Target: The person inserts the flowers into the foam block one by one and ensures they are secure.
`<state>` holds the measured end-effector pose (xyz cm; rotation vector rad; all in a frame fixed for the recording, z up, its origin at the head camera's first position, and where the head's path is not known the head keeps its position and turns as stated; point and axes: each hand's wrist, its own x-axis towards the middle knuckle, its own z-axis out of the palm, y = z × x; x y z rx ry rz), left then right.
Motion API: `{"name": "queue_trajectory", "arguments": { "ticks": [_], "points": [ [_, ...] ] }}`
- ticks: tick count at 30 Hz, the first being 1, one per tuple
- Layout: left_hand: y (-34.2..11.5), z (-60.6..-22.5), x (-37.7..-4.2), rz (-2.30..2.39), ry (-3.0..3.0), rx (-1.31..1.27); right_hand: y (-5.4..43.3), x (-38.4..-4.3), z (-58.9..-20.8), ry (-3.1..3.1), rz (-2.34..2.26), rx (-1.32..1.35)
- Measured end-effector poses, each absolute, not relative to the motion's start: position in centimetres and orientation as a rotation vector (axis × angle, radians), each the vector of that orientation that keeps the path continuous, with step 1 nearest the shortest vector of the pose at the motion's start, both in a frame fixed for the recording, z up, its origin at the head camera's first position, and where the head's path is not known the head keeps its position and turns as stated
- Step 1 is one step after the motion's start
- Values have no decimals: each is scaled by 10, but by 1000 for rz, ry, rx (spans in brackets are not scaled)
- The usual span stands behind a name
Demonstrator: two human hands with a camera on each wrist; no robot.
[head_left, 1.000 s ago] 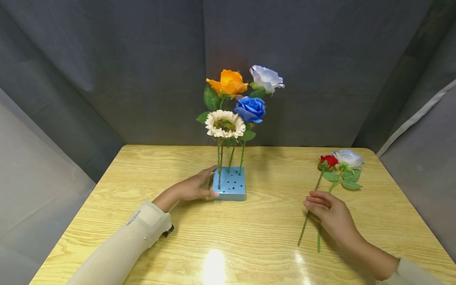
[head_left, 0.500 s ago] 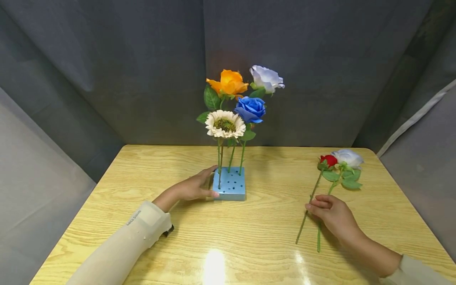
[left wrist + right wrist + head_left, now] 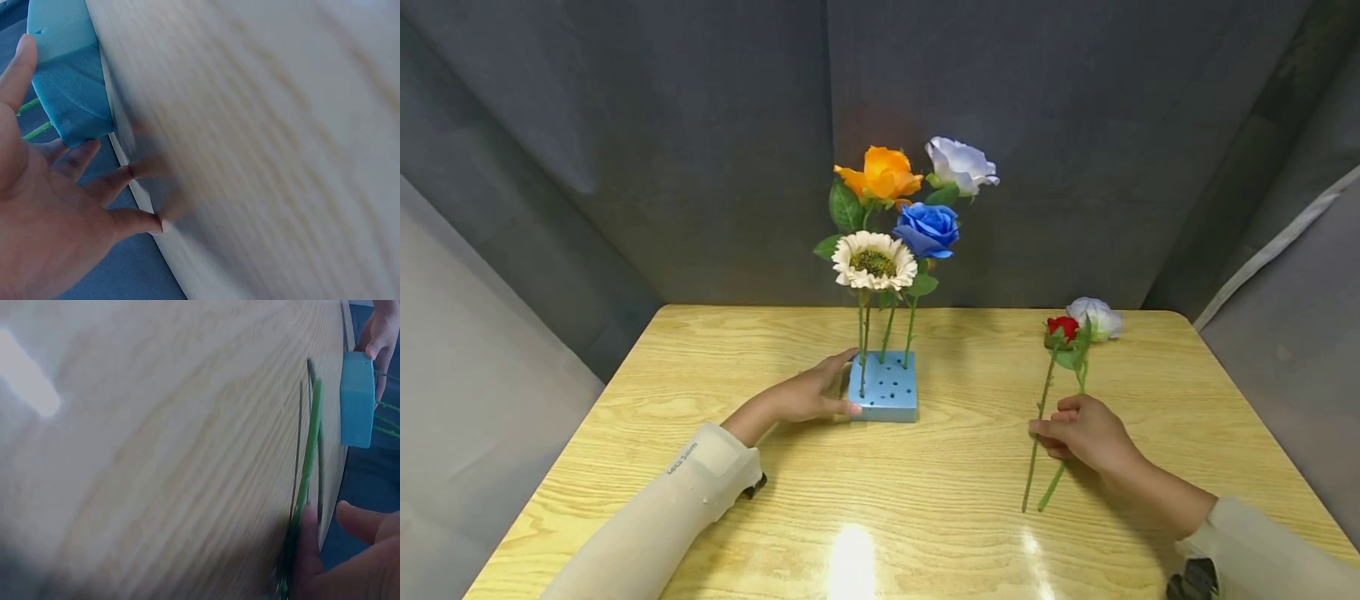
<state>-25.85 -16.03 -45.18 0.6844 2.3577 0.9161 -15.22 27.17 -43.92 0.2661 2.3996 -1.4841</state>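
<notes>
My left hand (image 3: 808,396) holds the left side of a pale blue block (image 3: 887,408) with holes; in the left wrist view the thumb lies along the block (image 3: 75,87). My right hand (image 3: 1090,433) is at the stem of a red rose (image 3: 1062,330), thumb tip crossing it, fingers curled below. The right wrist view shows the dark stem (image 3: 320,456) passing between thumb (image 3: 359,522) and a finger. A pale lavender rose (image 3: 1097,320) lies beside it, its green stem (image 3: 312,431) running beneath the same hand.
Standing in the block are an orange flower (image 3: 880,173), a pale lavender rose (image 3: 961,165), a blue rose (image 3: 927,230) and a cream daisy-like flower (image 3: 874,261). Dark cloth (image 3: 737,167) hangs behind the wooden table (image 3: 737,517).
My right hand has shifted left and slightly away from me. The red rose's bloom and the loose lavender rose have moved left, the lavender stem's lower end swinging left too. The left hand stays put.
</notes>
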Motion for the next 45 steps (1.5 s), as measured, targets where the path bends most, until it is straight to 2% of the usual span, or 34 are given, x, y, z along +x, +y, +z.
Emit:
{"name": "queue_trajectory", "arguments": {
  "ticks": [19, 45],
  "points": [
    [-160, -449, -259, 924, 2350, 685, 268, -171, -445, 2449, -1353, 214],
    [-159, -452, -258, 896, 2369, 681, 274, -167, -431, 2151, -1574, 247]
  ]
}}
